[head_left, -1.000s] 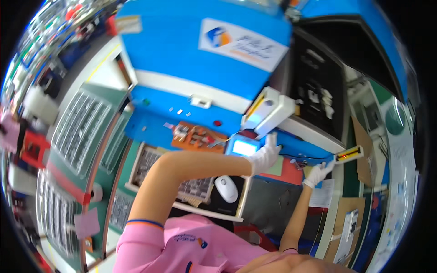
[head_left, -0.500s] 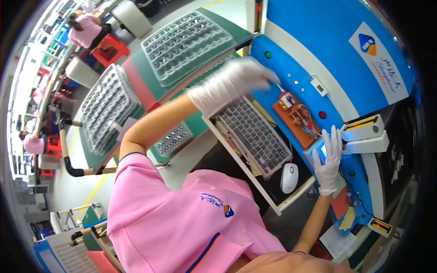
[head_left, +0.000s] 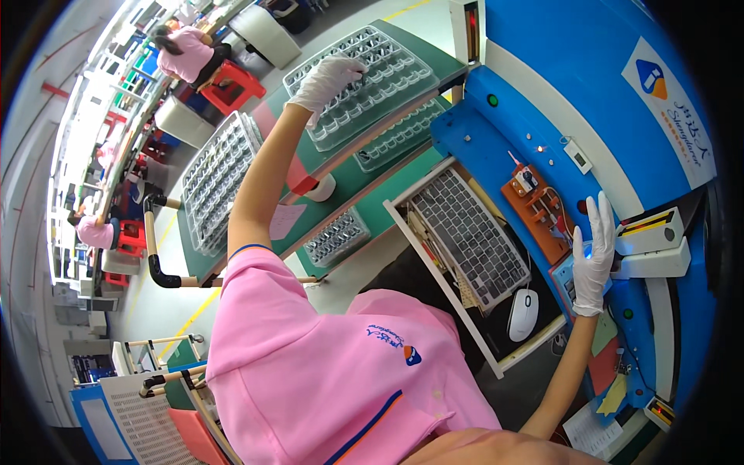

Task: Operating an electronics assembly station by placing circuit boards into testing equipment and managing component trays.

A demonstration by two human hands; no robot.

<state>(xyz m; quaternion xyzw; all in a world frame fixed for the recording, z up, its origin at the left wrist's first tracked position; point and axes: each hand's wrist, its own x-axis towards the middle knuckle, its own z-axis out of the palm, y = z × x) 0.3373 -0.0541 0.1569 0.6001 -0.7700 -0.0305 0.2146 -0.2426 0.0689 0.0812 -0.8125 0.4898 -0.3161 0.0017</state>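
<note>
Tray (head_left: 353,122) left of keyboard (head_left: 470,237)

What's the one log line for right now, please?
left hand: over clear tray, hold unclear | right hand: open, over small blue device | keyboard and mouse: in drawer

2 blue-orange logos (head_left: 652,79) with lettering (head_left: 688,130) mark the machine (head_left: 554,35) and pink shirt (head_left: 325,372).

Air above the keyboard (head_left: 470,236) is clear; a white box (head_left: 656,260) flanks the right hand (head_left: 594,262).
</note>
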